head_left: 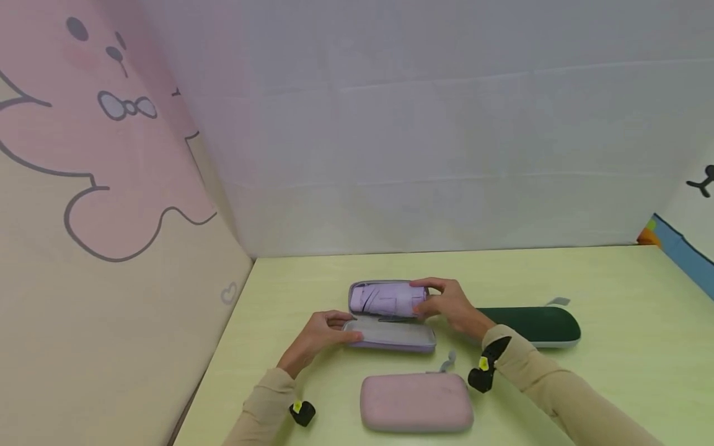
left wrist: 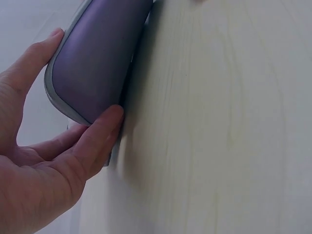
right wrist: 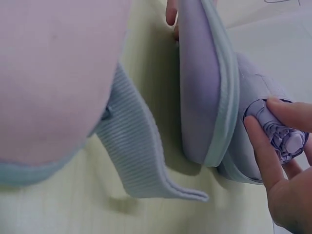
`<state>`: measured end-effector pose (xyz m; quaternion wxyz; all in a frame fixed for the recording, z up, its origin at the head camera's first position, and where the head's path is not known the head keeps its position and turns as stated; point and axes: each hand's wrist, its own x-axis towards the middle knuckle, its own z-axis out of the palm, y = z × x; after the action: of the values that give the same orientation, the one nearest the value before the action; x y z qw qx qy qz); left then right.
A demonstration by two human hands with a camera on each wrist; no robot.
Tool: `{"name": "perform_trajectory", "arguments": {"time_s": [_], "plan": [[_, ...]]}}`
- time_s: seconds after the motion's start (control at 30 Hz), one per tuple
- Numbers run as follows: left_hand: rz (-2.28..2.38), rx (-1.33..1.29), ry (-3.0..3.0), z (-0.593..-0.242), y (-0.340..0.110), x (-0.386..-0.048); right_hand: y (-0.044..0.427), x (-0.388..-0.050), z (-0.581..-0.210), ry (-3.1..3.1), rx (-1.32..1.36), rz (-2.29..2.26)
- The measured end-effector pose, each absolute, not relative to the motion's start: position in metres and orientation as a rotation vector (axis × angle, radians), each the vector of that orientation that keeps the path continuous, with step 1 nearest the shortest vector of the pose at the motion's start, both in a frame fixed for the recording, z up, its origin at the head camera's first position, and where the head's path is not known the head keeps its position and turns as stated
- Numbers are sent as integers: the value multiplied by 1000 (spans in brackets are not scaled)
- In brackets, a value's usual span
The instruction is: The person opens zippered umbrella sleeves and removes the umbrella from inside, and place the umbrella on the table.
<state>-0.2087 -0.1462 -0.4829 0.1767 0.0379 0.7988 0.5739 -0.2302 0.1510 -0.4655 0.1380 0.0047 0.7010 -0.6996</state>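
A purple zip case lies unfolded, its near half (head_left: 393, 334) showing a pale lining and its far half holding a rolled purple umbrella (head_left: 387, 300). My left hand (head_left: 320, 337) grips the left end of the near half; in the left wrist view, thumb and fingers (left wrist: 100, 131) hold the purple shell (left wrist: 97, 58) at its edges. My right hand (head_left: 446, 303) pinches the right end of the umbrella; the right wrist view shows thumb and fingers around the folded end (right wrist: 292, 142), beside the case (right wrist: 202, 87).
A closed pink case (head_left: 416, 402) with a grey strap (head_left: 448, 361) lies nearer on the table (head_left: 625, 371). To the right is a dark green case (head_left: 530, 325), partly behind my right forearm. A pale curtain (head_left: 424, 155) hangs behind the table.
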Motion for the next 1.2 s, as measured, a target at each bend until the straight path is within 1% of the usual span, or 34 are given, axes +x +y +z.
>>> {"name": "perform_trajectory", "arguments": {"time_s": [0.13,0.37,0.43,0.63,0.8,1.07,1.13,1.2], "plan": [[1615,120,2270,-477,-144,-206,155,-228,-461,2009,27,-2062],[1608,116,2257,-455,-142,-197,162,-228,-450,1989,9,-2069],[1611,115,2252,-458,-143,-198,163,-229,-447,1987,7,-2075],[1608,86,2251,-482,-147,-208,167,-233,-436,1984,-28,-2105],[1616,78,2229,-482,-149,-207,168,-242,-426,1980,-10,-2138],[1620,109,2210,-448,-145,-190,165,-266,-412,1946,28,-2171],[1622,113,2208,-448,-146,-190,164,-272,-411,1948,55,-2171],[1624,115,2212,-459,-147,-194,162,-277,-413,1942,87,-2179]]}}
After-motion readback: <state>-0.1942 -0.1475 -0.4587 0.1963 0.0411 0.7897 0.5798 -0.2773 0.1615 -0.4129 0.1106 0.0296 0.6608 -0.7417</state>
